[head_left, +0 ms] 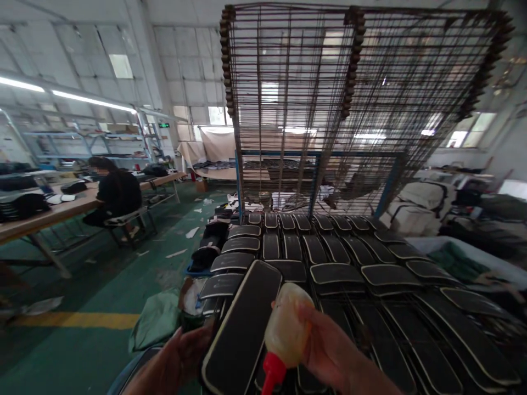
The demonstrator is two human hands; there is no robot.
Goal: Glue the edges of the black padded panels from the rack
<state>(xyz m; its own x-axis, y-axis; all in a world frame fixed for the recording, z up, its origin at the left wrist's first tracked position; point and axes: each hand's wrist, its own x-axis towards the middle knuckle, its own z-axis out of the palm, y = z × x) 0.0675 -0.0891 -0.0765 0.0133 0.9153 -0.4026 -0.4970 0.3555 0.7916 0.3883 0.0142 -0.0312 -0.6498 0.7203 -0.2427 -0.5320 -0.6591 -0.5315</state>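
My right hand (325, 343) is wrapped round a cloudy, yellowish squeeze bottle (290, 323). Its red nozzle (272, 373) points down, beside the right edge of a long black panel (247, 323) with rounded corners and a pale line along its rim. That panel stands slanted in front of me, above the others. At its left edge is my left hand (177, 354), gripping it with the fingertips partly hidden behind. Many similar black panels (337, 274) with pale rims lie in rows under and beyond my hands.
A tall wire rack (288, 82) rises behind the panels. To the left, a green cloth bundle (156, 318) lies on the green floor (90, 285), with scraps about. A seated person (117, 186) works at a long table (78, 206). Pale bags (420, 206) are piled at the right.
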